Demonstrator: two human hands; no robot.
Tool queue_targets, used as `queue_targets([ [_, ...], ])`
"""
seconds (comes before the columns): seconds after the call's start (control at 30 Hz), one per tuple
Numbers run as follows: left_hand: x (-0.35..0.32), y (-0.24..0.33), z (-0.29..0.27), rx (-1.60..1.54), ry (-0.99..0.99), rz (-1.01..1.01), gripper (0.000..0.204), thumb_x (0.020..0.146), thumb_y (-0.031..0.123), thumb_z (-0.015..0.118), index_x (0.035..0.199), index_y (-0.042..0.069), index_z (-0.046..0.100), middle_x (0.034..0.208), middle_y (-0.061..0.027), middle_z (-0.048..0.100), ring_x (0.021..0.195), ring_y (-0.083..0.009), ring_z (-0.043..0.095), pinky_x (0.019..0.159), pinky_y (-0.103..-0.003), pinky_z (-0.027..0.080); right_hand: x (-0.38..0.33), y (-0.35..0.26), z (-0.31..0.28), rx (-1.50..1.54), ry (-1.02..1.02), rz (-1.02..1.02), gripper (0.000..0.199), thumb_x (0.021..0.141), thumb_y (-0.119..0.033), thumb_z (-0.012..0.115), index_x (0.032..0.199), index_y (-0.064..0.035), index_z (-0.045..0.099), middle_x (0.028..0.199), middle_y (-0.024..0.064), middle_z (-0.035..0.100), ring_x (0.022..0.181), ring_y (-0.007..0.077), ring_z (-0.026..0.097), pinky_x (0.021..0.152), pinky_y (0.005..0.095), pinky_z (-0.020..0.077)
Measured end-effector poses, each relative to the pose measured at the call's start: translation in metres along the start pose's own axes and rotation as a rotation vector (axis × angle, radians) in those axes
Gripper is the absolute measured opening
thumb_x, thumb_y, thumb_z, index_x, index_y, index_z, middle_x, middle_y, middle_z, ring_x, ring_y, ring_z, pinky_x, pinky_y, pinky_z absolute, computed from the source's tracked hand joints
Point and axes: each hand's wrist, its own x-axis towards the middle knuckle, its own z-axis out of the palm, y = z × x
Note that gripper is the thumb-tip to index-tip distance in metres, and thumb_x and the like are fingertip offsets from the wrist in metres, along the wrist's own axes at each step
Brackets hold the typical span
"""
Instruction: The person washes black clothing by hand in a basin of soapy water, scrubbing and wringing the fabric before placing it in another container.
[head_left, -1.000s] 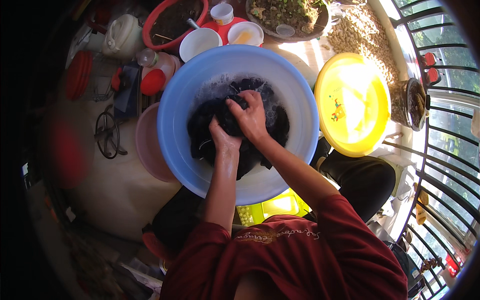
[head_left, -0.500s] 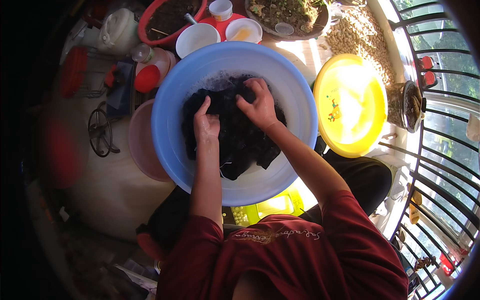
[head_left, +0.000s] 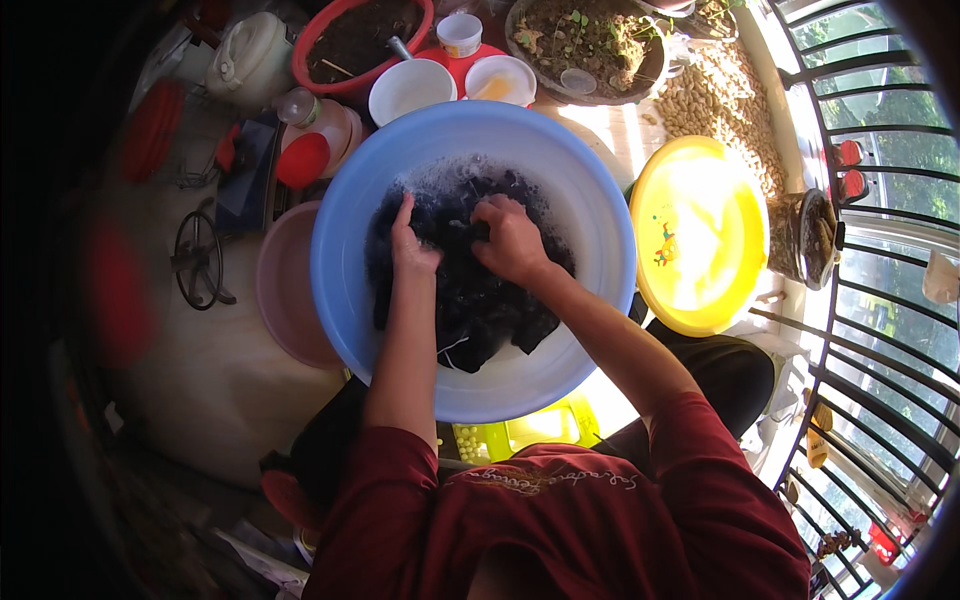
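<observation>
A wet black cloth garment (head_left: 470,310) lies bunched in soapy water inside a large blue basin (head_left: 335,290), with foam along its far side. My right hand (head_left: 512,240) is closed on a fold of the cloth, knuckles up. To its left, my left hand (head_left: 413,243) is sunk into the cloth's left part, its thumb side raised and a fold lying against the palm. The other fingers of that hand are mostly hidden by the cloth. A thin white string (head_left: 453,343) shows on the garment's near part.
A yellow basin (head_left: 652,285) stands right of the blue one; a pink basin (head_left: 285,300) sits partly under its left side. Beyond are a white bowl (head_left: 412,88), a smaller bowl (head_left: 500,80) and planters (head_left: 640,95). Black railing bars (head_left: 890,215) run along the right.
My right hand has closed from spread, bent fingers into a grip on the cloth. My left hand has turned and sunk deeper into it. The whole view has shifted slightly.
</observation>
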Motion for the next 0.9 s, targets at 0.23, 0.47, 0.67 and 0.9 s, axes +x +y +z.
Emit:
queue_targets([
  [0.23,-0.073,-0.042,0.001,0.328,-0.282,0.379,0.052,0.089,0.050,0.046,0.121,0.010,0.049,0.118,-0.0078,0.054,0.105,-0.0217,0.054,0.095,-0.035,0.043,-0.060,-0.078,-0.010,0.077,0.174,-0.482,0.025,0.059,-0.012,0.070,0.080,-0.0098,0.057,0.104,0.0077,0.058,0.089,0.0290,0.053,0.072,0.0371,0.0419],
  [0.47,-0.076,-0.053,0.028,-0.105,0.060,0.070,0.040,0.088,0.039,0.041,0.104,0.007,0.059,0.101,-0.0096,0.061,0.095,-0.0253,0.060,0.089,-0.038,0.048,-0.009,-0.019,0.010,0.631,0.271,0.260,0.041,0.074,-0.027,0.073,0.105,-0.0037,0.061,0.107,0.0162,0.056,0.103,0.0276,0.054,0.091,0.0346,0.0413],
  [0.67,-0.042,-0.030,-0.034,-0.101,-0.082,-0.027,0.036,0.089,0.039,0.047,0.097,0.006,0.058,0.090,-0.0079,0.058,0.085,-0.0216,0.059,0.083,-0.037,0.047,-0.064,-0.090,0.016,0.253,0.313,-0.190,0.027,0.068,-0.025,0.075,0.084,-0.0066,0.063,0.099,0.0119,0.056,0.103,0.0349,0.051,0.090,0.0438,0.0387],
  [0.9,-0.059,-0.043,0.017,0.038,0.191,0.139,0.028,0.081,0.026,0.060,0.099,0.005,0.064,0.098,-0.0077,0.066,0.091,-0.0232,0.063,0.085,-0.038,0.050,0.022,0.002,0.023,0.187,0.229,0.351,0.032,0.079,-0.038,0.068,0.082,-0.0066,0.062,0.087,0.0142,0.060,0.081,0.0360,0.059,0.068,0.0420,0.0476],
])
